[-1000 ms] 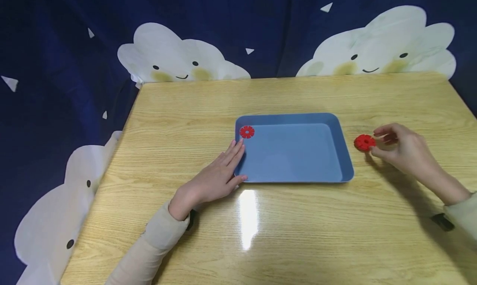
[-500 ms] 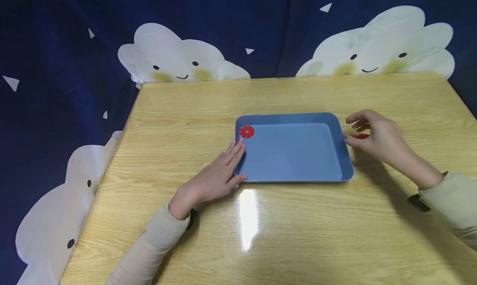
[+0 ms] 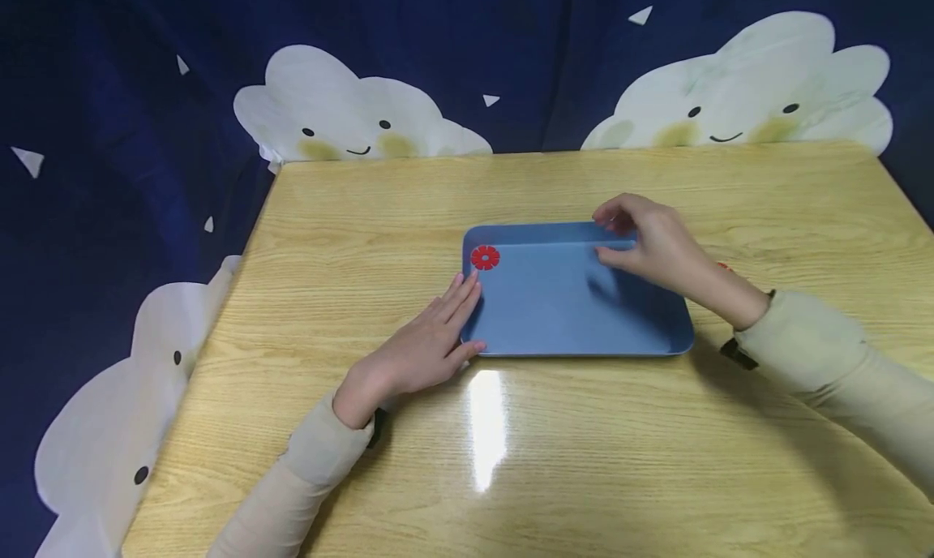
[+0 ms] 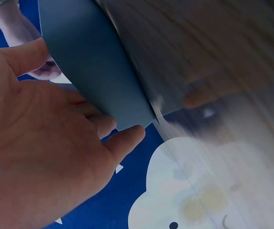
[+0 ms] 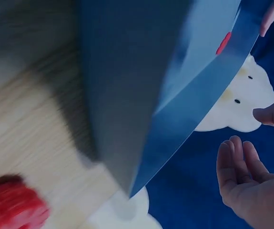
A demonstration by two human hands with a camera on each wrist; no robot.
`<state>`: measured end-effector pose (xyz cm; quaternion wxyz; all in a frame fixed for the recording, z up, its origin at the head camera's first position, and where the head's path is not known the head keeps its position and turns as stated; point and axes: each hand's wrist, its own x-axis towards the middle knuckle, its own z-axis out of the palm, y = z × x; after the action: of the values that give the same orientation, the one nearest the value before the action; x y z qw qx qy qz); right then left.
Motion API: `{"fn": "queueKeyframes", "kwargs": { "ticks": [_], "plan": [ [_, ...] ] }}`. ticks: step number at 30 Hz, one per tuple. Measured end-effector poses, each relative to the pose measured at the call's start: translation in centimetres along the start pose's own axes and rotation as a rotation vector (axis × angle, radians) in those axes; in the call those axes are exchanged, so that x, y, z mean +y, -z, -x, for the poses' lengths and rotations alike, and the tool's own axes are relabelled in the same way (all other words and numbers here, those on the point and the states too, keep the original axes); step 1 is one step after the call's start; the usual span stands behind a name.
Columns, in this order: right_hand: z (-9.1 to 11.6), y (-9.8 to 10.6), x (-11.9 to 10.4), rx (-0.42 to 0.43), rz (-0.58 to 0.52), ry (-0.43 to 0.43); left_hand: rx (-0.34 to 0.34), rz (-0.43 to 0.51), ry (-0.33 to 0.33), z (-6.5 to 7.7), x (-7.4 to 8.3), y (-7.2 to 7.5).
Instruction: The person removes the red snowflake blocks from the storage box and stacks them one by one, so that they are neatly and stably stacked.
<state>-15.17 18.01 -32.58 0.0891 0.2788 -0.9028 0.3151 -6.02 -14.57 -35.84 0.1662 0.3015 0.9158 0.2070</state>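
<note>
A shallow blue tray (image 3: 554, 306) lies on the wooden table. One red notched, flower-shaped disc (image 3: 485, 258) is in its back left corner. My left hand (image 3: 416, 351) rests with extended fingers over the tray's left rim, fingertips close to that disc; the left wrist view shows the hand against the outer wall. Above the tray's right part hovers my right hand (image 3: 657, 242), fingers bent, thumb held apart. Nothing shows between thumb and fingers of the right hand (image 5: 256, 186) in the right wrist view.
More red plastic (image 5: 15, 205) sits on the table right of the tray, mostly hidden behind the right wrist in the head view. A dark blue cloth with white clouds (image 3: 365, 112) borders the table (image 3: 584, 461) at the back and left.
My right hand has moved left from the red pieces beside the tray to over the tray. The red pieces there stay on the table. My left hand and the disc inside have not moved.
</note>
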Motion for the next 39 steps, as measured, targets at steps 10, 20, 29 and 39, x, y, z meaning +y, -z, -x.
{"fn": "queueKeyframes", "kwargs": {
  "ticks": [10,20,29,39],
  "plan": [
    [-3.0,-2.3,-1.3,-0.051,-0.042,0.008,0.003,-0.004,0.0,-0.1,0.1,0.1],
    [-4.4,-4.6,-2.1,-0.138,-0.091,-0.008,-0.001,-0.005,0.012,-0.1,0.2,0.1],
    [-4.9,-8.6,-3.0,-0.222,-0.079,-0.008,-0.006,0.008,0.023,0.0,0.1,0.1],
    [-5.4,-11.4,-3.5,-0.225,-0.029,-0.028,-0.01,0.009,0.018,-0.2,0.0,0.0]
  ]
}}
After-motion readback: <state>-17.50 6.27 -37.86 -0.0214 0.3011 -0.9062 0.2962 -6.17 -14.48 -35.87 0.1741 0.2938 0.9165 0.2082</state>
